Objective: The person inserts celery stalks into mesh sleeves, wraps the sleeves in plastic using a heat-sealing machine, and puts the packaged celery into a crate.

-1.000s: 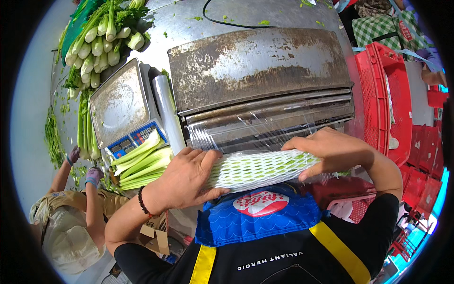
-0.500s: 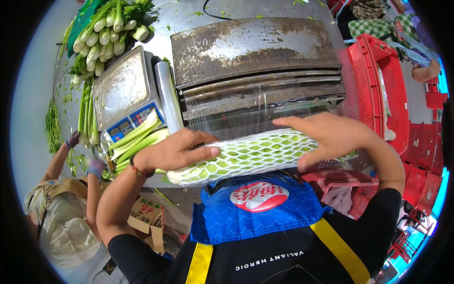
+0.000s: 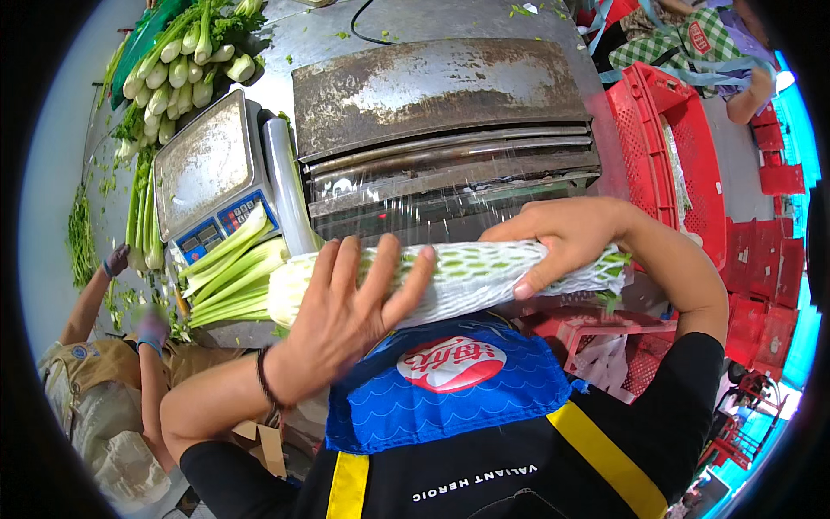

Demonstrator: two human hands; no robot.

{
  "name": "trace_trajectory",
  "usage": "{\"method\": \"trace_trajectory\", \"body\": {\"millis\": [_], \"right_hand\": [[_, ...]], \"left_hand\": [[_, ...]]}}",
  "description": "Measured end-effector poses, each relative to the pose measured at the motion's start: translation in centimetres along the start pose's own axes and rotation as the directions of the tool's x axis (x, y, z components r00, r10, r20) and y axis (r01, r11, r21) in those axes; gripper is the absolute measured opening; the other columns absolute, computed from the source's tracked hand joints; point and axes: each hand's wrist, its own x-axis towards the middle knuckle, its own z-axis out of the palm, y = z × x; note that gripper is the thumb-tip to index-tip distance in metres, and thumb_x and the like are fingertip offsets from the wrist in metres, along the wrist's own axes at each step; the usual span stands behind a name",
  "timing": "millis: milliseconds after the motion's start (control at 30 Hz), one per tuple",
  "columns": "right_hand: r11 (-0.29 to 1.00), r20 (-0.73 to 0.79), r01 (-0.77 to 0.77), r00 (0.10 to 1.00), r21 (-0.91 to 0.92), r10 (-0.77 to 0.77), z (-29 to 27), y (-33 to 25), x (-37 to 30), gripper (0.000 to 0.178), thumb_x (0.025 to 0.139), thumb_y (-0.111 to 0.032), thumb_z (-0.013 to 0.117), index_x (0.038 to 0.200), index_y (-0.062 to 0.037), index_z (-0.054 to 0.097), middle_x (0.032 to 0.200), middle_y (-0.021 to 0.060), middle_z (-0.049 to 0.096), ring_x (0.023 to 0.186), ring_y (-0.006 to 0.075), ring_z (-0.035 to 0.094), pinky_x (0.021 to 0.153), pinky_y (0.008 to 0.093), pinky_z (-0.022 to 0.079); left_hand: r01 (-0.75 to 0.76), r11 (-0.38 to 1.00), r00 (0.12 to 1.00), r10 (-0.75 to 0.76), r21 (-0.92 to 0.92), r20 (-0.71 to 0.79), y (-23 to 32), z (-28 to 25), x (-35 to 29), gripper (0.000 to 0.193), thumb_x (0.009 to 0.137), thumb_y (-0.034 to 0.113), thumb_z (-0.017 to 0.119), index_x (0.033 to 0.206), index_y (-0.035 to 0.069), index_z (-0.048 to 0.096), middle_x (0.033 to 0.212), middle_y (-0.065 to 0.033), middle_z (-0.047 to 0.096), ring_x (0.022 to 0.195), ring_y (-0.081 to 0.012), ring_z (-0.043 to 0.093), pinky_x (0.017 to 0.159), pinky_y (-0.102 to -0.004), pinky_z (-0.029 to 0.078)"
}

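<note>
A long bunch of celery in a white foam net sleeve [image 3: 471,275] lies across my chest, wrapped in clear film. My left hand [image 3: 350,316] lies flat on its left part, fingers spread over the net. My right hand [image 3: 562,238] grips its right part from above, thumb underneath. Just behind it stands a rusty metal film-wrapping machine [image 3: 432,95] with a stretch of clear film [image 3: 450,203] at its front edge.
A digital scale [image 3: 203,169] stands left of the machine, a film roll [image 3: 285,186] beside it and bare celery stalks [image 3: 229,277] below. More celery [image 3: 177,65] lies far left. Red plastic crates [image 3: 683,147] stack on the right. Another person [image 3: 112,372] crouches lower left.
The netted bunch has come up and closer to me. My left hand slid from its left end onto its top, fingers spread. My right hand stays on the right part.
</note>
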Motion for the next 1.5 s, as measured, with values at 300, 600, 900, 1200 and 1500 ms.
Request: {"method": "trace_trajectory", "body": {"millis": [300, 600, 900, 1200, 1500], "right_hand": [[0.270, -0.372, -0.306, 0.896, -0.913, -0.243, 6.1, -2.9, -0.1, 0.091, 0.064, -0.026, 0.082, 0.143, -0.0145, 0.037, 0.124, 0.0166, 0.053, 0.113, 0.0299, 0.053, 0.096, 0.0401, 0.040], [0.988, -0.325, -0.010, 0.945, -0.153, -0.041, 3.3, 4.1, 1.9, 0.060, 0.071, -0.010, 0.066, 0.127, -0.0041, 0.043, 0.089, 0.0191, 0.066, 0.080, 0.0363, 0.065, 0.067, 0.0411, 0.049], [0.606, -0.592, -0.285, 0.703, -0.743, -0.394, 6.6, 10.9, 5.6, 0.082, 0.064, -0.025, 0.082, 0.135, -0.0107, 0.045, 0.122, 0.0164, 0.053, 0.113, 0.0341, 0.053, 0.092, 0.0448, 0.043], [0.319, -0.513, -0.405, 0.612, -0.857, -0.602, 7.0, 14.4, 6.9, 0.084, 0.069, -0.021, 0.071, 0.145, -0.0213, 0.037, 0.110, 0.0067, 0.053, 0.093, 0.0232, 0.053, 0.079, 0.0365, 0.043], [0.545, -0.445, -0.101, 0.708, -0.832, -0.548, 4.8, 15.6, 6.8, 0.068, 0.080, -0.023, 0.067, 0.142, -0.0133, 0.042, 0.104, 0.0118, 0.058, 0.091, 0.0300, 0.057, 0.081, 0.0417, 0.046]], "left_hand": [[0.139, 0.433, 0.950, 0.197, -0.891, 0.244, -4.5, 2.7, 1.7, 0.078, 0.067, 0.021, 0.079, 0.131, -0.003, 0.042, 0.110, -0.0226, 0.055, 0.097, -0.0402, 0.058, 0.084, -0.0416, 0.049], [0.088, 0.984, 0.991, -0.103, -0.158, -0.089, 0.6, 5.7, -0.5, 0.076, 0.068, 0.014, 0.070, 0.137, 0.000, 0.040, 0.123, -0.0211, 0.049, 0.112, -0.0364, 0.050, 0.099, -0.0454, 0.040], [0.233, 0.932, 0.965, -0.257, -0.278, -0.049, 0.5, 13.7, 0.0, 0.056, 0.077, 0.008, 0.055, 0.130, -0.005, 0.045, 0.124, -0.0208, 0.051, 0.117, -0.0357, 0.048, 0.105, -0.0458, 0.034], [0.255, 0.848, 0.964, -0.257, -0.465, 0.059, 0.0, 13.4, 0.4, 0.082, 0.053, 0.011, 0.076, 0.127, -0.007, 0.044, 0.125, -0.0222, 0.051, 0.117, -0.0377, 0.047, 0.104, -0.0449, 0.035], [0.161, 0.809, 0.985, -0.165, -0.566, 0.044, -1.1, 13.6, 0.3, 0.090, 0.057, 0.020, 0.082, 0.133, -0.004, 0.040, 0.130, -0.0251, 0.045, 0.118, -0.0414, 0.047, 0.104, -0.0436, 0.038]]}}
